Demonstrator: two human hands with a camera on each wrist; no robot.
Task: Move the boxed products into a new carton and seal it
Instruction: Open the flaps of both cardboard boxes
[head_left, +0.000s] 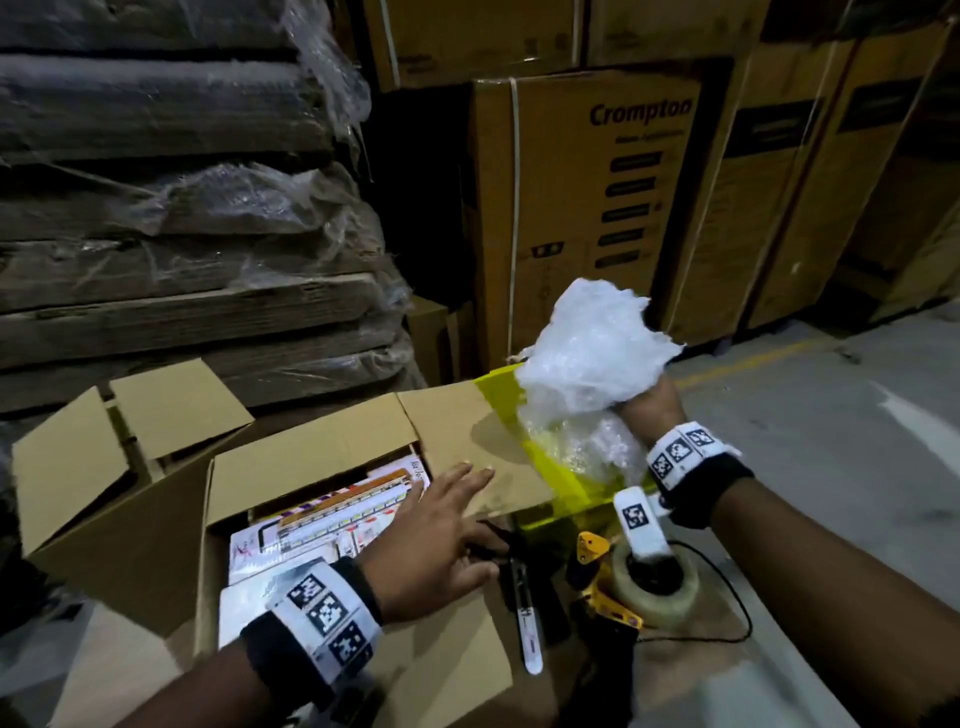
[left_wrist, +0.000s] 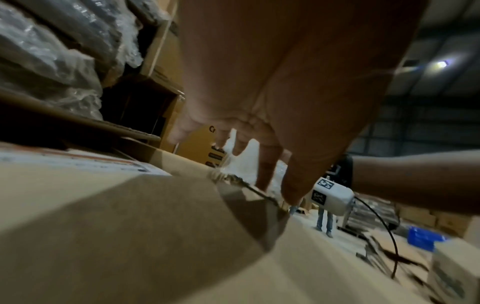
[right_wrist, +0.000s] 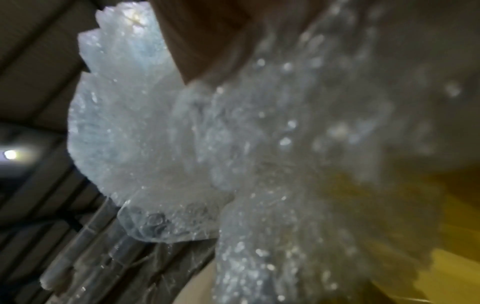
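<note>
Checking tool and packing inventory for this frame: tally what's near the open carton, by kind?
Open cartons: 2
Bubble wrap wads: 1
Yellow bins: 1
Tape dispensers: 1
Box cutters: 1
Total: 6

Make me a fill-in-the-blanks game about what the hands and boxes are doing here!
1. The right hand grips a wad of ____ wrap.
2. The left hand rests, fingers straight, on a flap of the ____.
3. The tape dispenser lies to the ____ of the carton.
4. The bin under the wrap is coloured ____.

Missing words: bubble; carton; right; yellow
</note>
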